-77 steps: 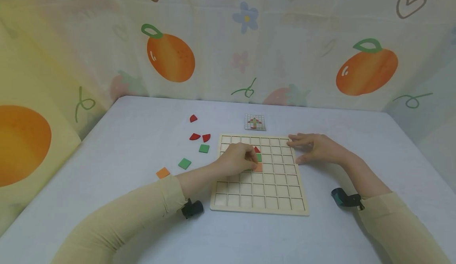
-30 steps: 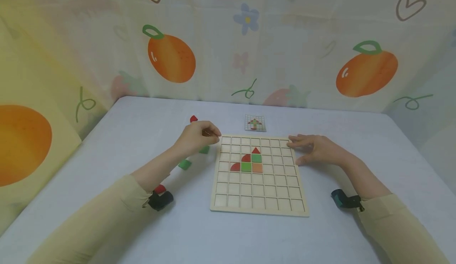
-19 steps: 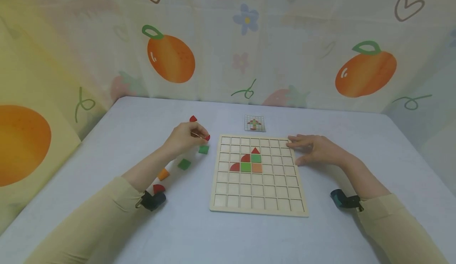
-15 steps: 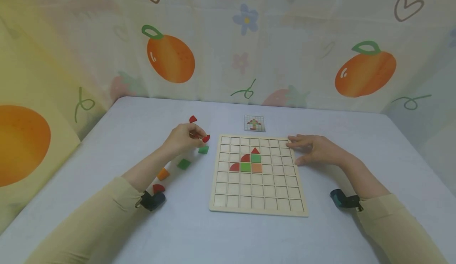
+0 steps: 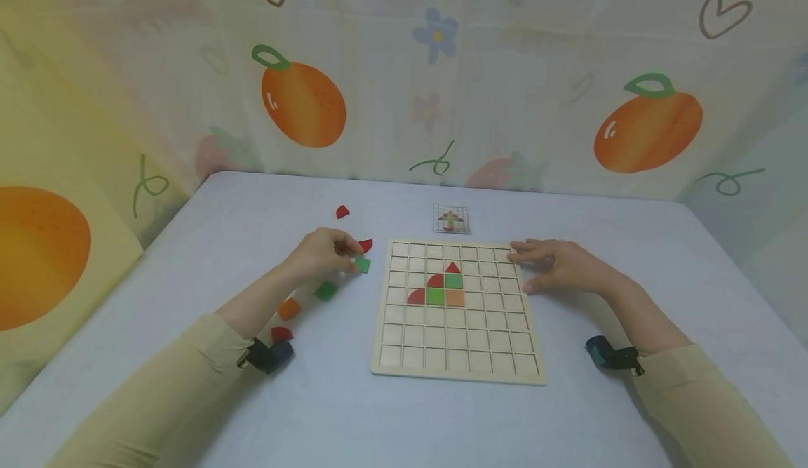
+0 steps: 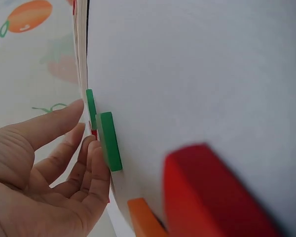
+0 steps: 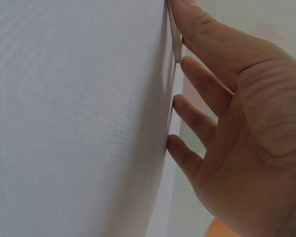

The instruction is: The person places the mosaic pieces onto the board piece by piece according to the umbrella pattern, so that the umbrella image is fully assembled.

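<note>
In the head view my left hand (image 5: 325, 254) is at the loose pieces left of the board, its thumb and finger pinching the edge of a green square tile (image 5: 362, 264). A red quarter-round piece (image 5: 366, 245) lies just beyond those fingertips. In the left wrist view the thumb tip meets the farther green tile (image 6: 91, 106), and the curled fingers are partly behind a nearer one. My right hand (image 5: 558, 264) rests with spread fingers at the right edge of the wooden grid board (image 5: 457, 377). The right wrist view shows its thumb against the board's edge.
Several red, green and orange pieces sit on the board's grid. Another green tile (image 5: 326, 290), an orange tile (image 5: 289, 308) and red pieces (image 5: 342, 211) lie loose at the left. A small pattern card (image 5: 451, 219) lies behind the board.
My left hand has moved off the board to the loose pieces, then down from the red piece to the green tile. The pieces on the board became visible. My right hand has stayed put.
</note>
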`<state>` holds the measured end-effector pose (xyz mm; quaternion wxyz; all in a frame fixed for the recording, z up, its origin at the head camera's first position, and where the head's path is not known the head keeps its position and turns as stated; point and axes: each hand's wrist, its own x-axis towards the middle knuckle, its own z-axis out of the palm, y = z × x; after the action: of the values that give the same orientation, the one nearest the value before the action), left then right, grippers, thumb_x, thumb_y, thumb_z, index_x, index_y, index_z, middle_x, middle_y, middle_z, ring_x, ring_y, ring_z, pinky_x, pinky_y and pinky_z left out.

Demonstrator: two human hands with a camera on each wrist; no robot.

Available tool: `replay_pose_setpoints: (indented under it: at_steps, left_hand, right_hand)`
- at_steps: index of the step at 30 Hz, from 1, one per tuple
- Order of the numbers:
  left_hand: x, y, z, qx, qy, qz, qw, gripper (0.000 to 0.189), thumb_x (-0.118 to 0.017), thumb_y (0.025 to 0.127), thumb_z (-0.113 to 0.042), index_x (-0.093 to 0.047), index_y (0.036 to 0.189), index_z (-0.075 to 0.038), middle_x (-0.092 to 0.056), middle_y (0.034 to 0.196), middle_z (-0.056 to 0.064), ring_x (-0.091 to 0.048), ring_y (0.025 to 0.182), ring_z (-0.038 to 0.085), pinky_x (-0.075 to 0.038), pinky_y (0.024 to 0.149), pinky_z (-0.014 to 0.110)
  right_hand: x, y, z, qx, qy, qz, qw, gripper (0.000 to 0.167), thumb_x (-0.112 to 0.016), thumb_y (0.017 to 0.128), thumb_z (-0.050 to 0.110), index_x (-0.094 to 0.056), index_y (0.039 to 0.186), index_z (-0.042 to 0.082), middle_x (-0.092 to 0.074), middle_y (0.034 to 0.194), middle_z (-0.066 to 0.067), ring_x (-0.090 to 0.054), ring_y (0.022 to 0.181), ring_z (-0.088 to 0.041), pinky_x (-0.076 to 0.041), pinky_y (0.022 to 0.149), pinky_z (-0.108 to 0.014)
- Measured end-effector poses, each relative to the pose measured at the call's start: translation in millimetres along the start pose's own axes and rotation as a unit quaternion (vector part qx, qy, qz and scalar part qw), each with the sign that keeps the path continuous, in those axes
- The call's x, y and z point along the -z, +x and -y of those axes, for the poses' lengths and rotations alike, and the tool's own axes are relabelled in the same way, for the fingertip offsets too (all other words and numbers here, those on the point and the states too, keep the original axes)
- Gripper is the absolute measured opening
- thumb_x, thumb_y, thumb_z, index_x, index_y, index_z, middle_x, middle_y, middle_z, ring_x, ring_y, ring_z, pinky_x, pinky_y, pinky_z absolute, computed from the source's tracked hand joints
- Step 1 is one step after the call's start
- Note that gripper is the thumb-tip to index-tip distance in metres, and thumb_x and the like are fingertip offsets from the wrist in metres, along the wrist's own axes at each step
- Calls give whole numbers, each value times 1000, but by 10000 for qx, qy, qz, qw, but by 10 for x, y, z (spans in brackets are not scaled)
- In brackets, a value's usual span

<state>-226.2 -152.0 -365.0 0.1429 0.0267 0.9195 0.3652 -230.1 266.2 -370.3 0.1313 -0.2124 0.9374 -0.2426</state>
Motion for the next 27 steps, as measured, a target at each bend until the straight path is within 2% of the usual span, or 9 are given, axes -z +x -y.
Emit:
replay_pose_setpoints:
  at_steps: [6,15,27]
  left_hand:
    - [-4,0,20,-74,107,49,9999,28,-75,77,-19,-66,102,-12,-63,100,4,-52,92,22,-48,72,26]
    - [-12,-2,33,-375,257,58,9989,25,-75,76,-17,-67,98,-11,-62,98,5,-53,92,22,-47,75,29]
    - [-16,-54,-29,-488,114,55,9987,27,-77,74,-12,-60,94,-7,-59,91,7,-53,83,22,-47,71,27]
  right_hand:
    - [-8,2,-10,25,20,-10,10000,71,-77,61,52,-59,124,24,-43,141,3,-26,137,-29,-21,106,-56]
    - [0,1,-10,-19,88,22,10000,72,-77,62,51,-58,125,23,-42,142,1,-25,137,-30,-20,106,-57]
    - [8,-8,-24,96,197,22,9998,71,-78,63,48,-58,125,22,-43,142,2,-25,137,-29,-19,106,-56]
